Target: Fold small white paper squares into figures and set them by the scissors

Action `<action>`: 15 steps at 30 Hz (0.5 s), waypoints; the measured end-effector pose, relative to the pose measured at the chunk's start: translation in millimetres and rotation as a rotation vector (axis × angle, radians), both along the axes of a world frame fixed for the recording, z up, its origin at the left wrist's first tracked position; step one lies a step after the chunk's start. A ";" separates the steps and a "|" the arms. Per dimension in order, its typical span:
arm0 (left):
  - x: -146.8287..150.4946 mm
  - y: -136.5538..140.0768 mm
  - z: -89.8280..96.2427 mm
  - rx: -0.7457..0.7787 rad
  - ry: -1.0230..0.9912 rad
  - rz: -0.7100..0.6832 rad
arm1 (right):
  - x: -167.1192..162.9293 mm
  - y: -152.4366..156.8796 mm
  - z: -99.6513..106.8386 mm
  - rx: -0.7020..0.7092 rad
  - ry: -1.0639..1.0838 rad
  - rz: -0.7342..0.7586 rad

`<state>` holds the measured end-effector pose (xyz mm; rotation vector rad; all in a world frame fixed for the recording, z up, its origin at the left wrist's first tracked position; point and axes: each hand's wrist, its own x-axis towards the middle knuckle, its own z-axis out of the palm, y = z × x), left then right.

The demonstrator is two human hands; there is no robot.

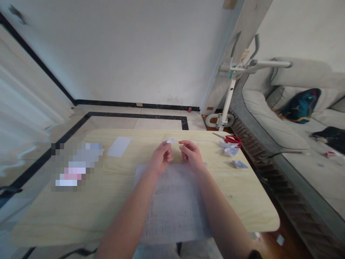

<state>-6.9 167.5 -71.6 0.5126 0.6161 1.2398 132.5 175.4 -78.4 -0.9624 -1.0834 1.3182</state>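
My left hand is closed, with a small folded piece of white paper pinched between thumb and fingertips. To its right, my right hand hovers a short way off, index finger stretched toward the paper and thumb slightly apart from it. I see nothing in that hand, and its other fingers are curled. Beneath both wrists lies a large sheet covered in faint lines of print. Red-handled scissors lie at the table's back right, partly under crumpled white paper. Nearer me is a folded paper piece.
A plain white paper sheet lies at the table's back left, beside a pixelated, unreadable patch. The pale wooden table has rounded corners. Beyond its right edge stand a grey sofa and a white exercise stand. A wall is ahead.
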 end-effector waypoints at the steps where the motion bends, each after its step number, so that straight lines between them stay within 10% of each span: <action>1: -0.1 0.2 0.2 -0.010 -0.009 -0.003 | -0.3 -0.2 -0.3 0.013 -0.020 0.001; 15: 3.8 0.7 -2.8 -0.112 0.043 -0.165 | -3.6 1.3 0.8 0.116 -0.309 -0.223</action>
